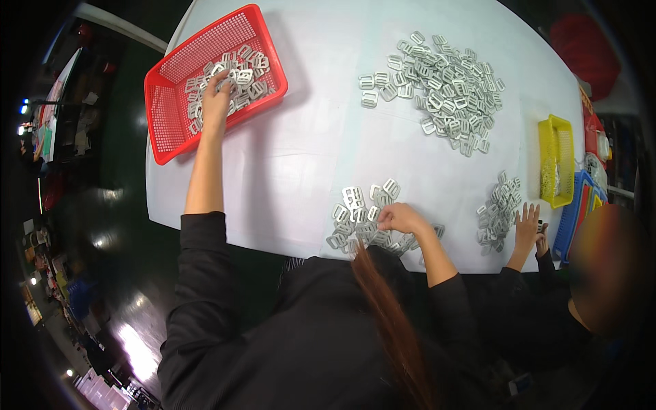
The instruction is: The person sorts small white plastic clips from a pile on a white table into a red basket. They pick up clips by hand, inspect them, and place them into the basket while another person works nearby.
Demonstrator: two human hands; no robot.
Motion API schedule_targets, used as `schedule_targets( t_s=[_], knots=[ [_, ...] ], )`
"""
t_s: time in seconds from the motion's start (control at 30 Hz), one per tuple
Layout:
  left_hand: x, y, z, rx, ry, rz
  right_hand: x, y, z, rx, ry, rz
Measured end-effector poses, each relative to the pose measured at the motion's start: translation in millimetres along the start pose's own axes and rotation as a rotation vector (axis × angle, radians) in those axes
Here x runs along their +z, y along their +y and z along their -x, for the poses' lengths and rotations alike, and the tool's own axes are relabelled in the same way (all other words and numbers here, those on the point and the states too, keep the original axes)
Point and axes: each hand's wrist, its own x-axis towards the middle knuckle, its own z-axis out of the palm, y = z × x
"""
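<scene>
We judge the buckles (352,197) light, stiff, slick (probably metal); hold by an outer bar. They lie in the red basket (164,109), where the left hand (216,104) curls, and on the desk (294,164), where the right hand (403,219) bunches its fingertips; whether either pinches one, we cannot tell.

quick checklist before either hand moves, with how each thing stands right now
1. Left hand inside the red basket: ok, its fingers reach the loose buckles there.
2. Left hand's grip on a single buckle: cannot tell, the fingers hide it.
3. Right hand at the near pile: ok, its fingertips are at the pile's buckles.
4. Red basket's base fully on the table: cannot tell, the basket hides the edge beneath it.
5. Co-worker's hands apart from the right hand: ok, they are beside a separate small pile further right.
</scene>
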Motion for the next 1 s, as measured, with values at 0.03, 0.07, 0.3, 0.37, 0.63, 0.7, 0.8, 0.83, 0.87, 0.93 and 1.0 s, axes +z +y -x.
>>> schedule_targets(
  t_s=[0.03,0.07,0.3,0.37,0.63,0.7,0.8,0.83,0.87,0.93,1.0],
  knots=[
    [-9,-2,-11,0.045,0.029,-0.218,-14,-5,-7,0.006,0.078,0.032],
    [-19,-6,-24,0.090,0.056,-0.437,-30,-11,-17,0.005,0.181,0.053],
    [-18,-13,-39,0.237,0.129,-0.715,-119,-57,-119,-0.201,1.019,0.373],
    [11,9,-22,0.182,0.045,-0.336,-132,-49,-145,-0.304,1.113,0.555],
    [129,4,81,-0.418,-0.438,0.327,-128,-65,-151,-0.231,0.825,-0.211],
    [150,-29,90,-0.563,-0.448,0.447,-123,-71,-137,-0.331,0.601,-0.479],
    [177,-34,108,-0.671,-0.521,0.523,-118,-75,-128,-0.310,0.498,-0.507],
    [182,-34,112,-0.677,-0.554,0.515,-120,-74,-128,-0.304,0.506,-0.456],
    [186,-37,112,-0.696,-0.533,0.551,-121,-73,-128,-0.299,0.512,-0.405],
    [189,-43,112,-0.729,-0.472,0.617,-144,-59,-137,-0.140,0.766,-0.230],
    [189,-46,109,-0.762,-0.448,0.546,-164,-55,-146,0.113,1.102,-0.024]
  ],
)
